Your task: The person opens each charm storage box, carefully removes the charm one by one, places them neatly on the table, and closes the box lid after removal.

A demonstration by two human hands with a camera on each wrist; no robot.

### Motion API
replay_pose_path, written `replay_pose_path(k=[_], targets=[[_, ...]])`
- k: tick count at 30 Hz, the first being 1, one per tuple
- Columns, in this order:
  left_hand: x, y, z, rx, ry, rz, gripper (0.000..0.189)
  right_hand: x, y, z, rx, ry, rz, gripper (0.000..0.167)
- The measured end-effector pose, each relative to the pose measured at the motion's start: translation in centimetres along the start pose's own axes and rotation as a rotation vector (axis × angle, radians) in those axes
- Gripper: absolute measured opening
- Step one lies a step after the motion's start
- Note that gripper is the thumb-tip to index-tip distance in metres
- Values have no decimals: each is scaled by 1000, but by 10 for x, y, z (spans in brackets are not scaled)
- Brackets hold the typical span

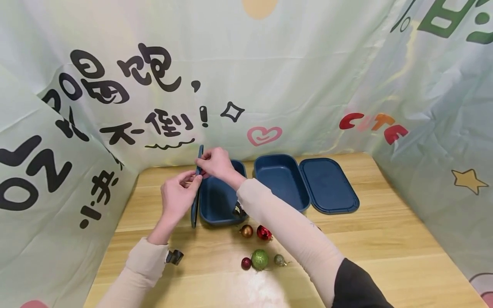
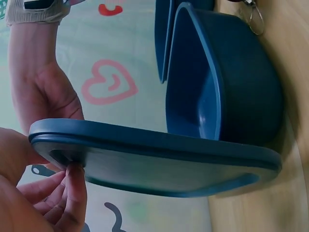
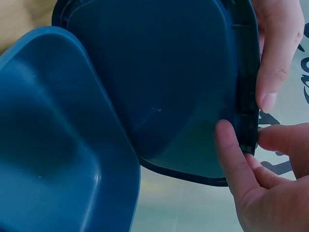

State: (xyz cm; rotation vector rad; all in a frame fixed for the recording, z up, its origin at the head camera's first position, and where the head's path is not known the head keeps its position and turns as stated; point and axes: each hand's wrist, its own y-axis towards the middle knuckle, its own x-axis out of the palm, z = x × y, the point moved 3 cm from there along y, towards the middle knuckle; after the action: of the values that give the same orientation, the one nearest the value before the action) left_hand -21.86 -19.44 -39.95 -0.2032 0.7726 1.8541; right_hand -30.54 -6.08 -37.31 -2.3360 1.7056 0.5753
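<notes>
A dark blue rectangular lid [image 1: 195, 210] stands on edge along the left side of a matching open container [image 1: 217, 199]. My left hand [image 1: 179, 194] pinches its upper edge between thumb and fingers. Just beyond, my right hand [image 1: 218, 163] grips the same rim near a corner. Seen from the left wrist, the lid [image 2: 159, 169] tilts beside the container's wall [image 2: 246, 72], its recessed face toward the camera. From the right wrist, the lid's other face [image 3: 154, 72] overlaps the container [image 3: 43, 145], and fingers of both hands meet at its far rim.
A second blue container [image 1: 279, 175] sits to the right, its lid [image 1: 329, 184] flat beside it. Several small ball ornaments lie in front, among them a green one [image 1: 259, 259], a copper one [image 1: 246, 231] and a red one [image 1: 264, 232]. A printed curtain [image 1: 300, 85] encloses the table.
</notes>
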Motion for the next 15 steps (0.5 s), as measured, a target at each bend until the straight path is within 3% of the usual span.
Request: replay_pose_path(k=[9,15], targets=[[10,-4,4,-29,56,-5,27,-5,-4,2,43,-104,66,33],[18,-6,8,-2,103,-18,30,-10,-5,5,81,-129,101,48]])
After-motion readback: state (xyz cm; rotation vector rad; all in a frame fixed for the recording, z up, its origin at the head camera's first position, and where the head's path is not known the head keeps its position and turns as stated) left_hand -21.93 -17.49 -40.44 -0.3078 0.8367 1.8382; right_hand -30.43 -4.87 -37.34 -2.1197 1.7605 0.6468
